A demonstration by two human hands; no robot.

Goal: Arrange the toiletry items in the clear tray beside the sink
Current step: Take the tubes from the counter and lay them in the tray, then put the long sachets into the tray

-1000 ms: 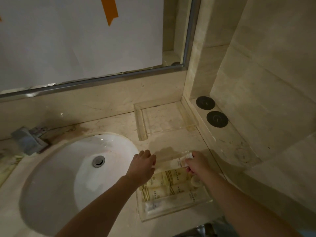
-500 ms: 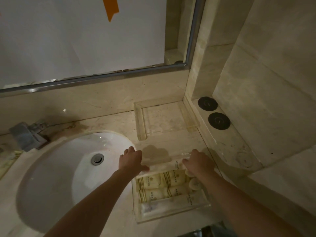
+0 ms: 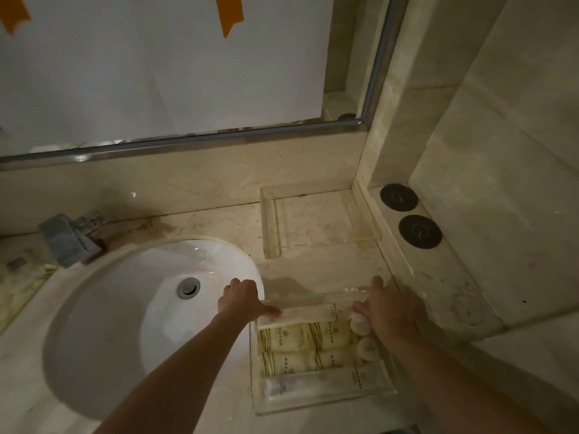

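Pale yellow bottles [image 3: 305,336] with gold stripes lie in the clear tray [image 3: 322,405]; white sink [image 3: 103,333], beige marble table [image 3: 219,223], two black discs [image 3: 419,231], orange tape [image 3: 230,12]

A round white sink [image 3: 125,324] sits on the left, with a shiny metal drain [image 3: 189,287] in the middle. A gray tap [image 3: 70,239] stands at its far left. Two black round discs [image 3: 409,214] lie on the ledge on the right. A big mirror [image 3: 156,67] hangs on the far wall, with orange tape [image 3: 230,12] stuck on it.
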